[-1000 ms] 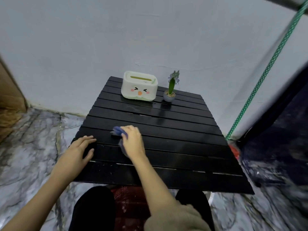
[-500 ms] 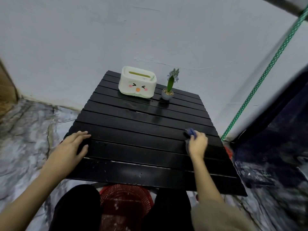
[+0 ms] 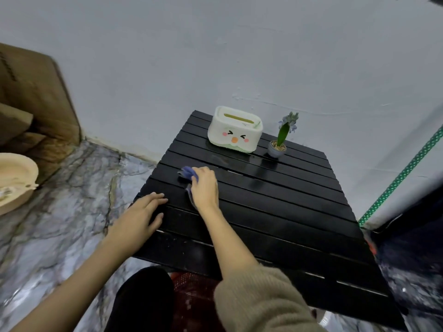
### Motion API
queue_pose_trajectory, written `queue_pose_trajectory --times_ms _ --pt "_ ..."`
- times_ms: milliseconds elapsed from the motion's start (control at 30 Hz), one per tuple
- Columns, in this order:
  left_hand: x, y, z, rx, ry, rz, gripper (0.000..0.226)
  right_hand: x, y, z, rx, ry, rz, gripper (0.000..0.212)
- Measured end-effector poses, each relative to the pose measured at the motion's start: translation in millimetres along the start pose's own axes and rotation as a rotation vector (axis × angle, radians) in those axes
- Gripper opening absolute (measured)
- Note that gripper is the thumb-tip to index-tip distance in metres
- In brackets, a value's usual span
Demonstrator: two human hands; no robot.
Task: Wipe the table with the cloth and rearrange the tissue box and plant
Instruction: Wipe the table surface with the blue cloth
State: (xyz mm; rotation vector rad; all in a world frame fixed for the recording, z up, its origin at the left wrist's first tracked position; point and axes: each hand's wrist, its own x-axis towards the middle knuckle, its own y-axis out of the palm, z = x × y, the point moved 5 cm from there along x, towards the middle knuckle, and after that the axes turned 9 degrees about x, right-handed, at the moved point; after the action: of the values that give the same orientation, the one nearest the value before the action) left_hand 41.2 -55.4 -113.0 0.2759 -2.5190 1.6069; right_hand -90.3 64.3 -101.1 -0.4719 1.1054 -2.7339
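A black slatted table (image 3: 275, 212) stands against the white wall. At its far edge sits a white tissue box (image 3: 234, 129) with a cartoon face, and to its right a small potted plant (image 3: 280, 140) with purple flowers. My right hand (image 3: 205, 188) presses a blue cloth (image 3: 188, 173) flat on the table's left middle; most of the cloth is hidden under the palm. My left hand (image 3: 141, 216) lies flat on the table's left edge, fingers apart, holding nothing.
A beige basin (image 3: 14, 180) sits on the marble floor at the left, with cardboard boxes (image 3: 31, 99) behind it. A red basket (image 3: 191, 300) is under the table near my knees. A green-patterned strap (image 3: 402, 176) runs along the right.
My right hand slid the cloth from the table's left to its right side, then back to the left and farther up. My left hand stayed on the left edge. The camera view shifted left.
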Motion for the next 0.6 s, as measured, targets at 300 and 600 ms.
queue_pose_trajectory --times_ms 300,600 --pt "0.1 0.4 7.0 0.016 0.037 0.038 0.039 -44.8 -189.4 -164.2 -0.152 0.406 -0.437 0.026" --pt "-3.7 1.2 7.4 0.009 0.024 0.000 0.036 7.2 -98.4 -100.6 -0.157 0.314 -0.349 0.023"
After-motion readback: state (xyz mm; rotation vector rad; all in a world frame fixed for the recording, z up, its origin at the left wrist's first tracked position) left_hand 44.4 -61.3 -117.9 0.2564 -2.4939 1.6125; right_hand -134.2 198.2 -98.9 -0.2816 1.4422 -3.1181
